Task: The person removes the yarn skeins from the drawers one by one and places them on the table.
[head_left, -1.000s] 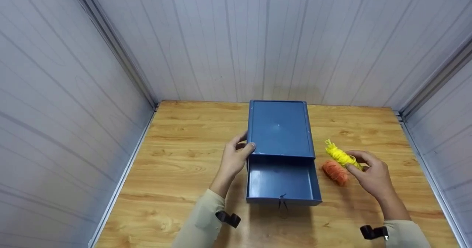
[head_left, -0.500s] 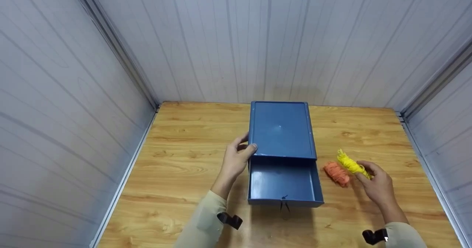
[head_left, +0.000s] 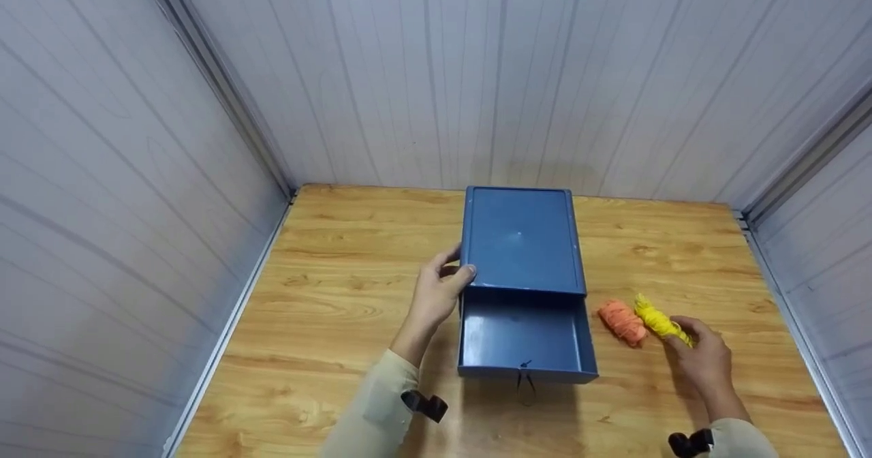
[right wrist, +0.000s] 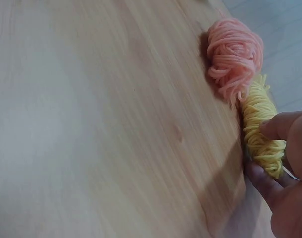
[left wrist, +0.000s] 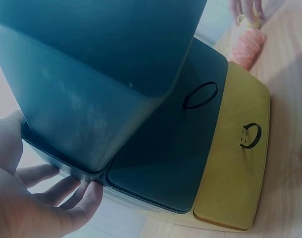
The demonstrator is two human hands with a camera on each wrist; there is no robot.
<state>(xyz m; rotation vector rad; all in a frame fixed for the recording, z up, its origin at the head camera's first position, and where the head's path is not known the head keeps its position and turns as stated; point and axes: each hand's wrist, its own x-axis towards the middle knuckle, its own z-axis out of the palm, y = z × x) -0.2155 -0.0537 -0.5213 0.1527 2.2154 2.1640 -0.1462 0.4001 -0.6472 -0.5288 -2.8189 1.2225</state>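
A blue drawer cabinet (head_left: 521,240) stands in the middle of the table, its top drawer (head_left: 521,339) pulled out with a bare floor. My left hand (head_left: 434,291) grips the cabinet's left side near the front, thumb on the top edge and fingers along the side. At the right, my right hand (head_left: 705,359) pinches the near end of a yellow yarn bundle (head_left: 655,318) between thumb and fingers. The yarn is low at the tabletop, its far end right beside an orange yarn bundle (head_left: 621,322), which lies right of the drawer.
Below the pulled-out drawer, the left wrist view shows a closed dark blue drawer (left wrist: 166,158) and a yellow drawer (left wrist: 230,163), each with a black loop pull. Pale panel walls (head_left: 395,90) bound the wooden table (head_left: 340,267) at the back and sides.
My right hand has carried the yellow yarn bundle right, toward me and down to the table beside the orange one. My left hand keeps its grip on the cabinet.
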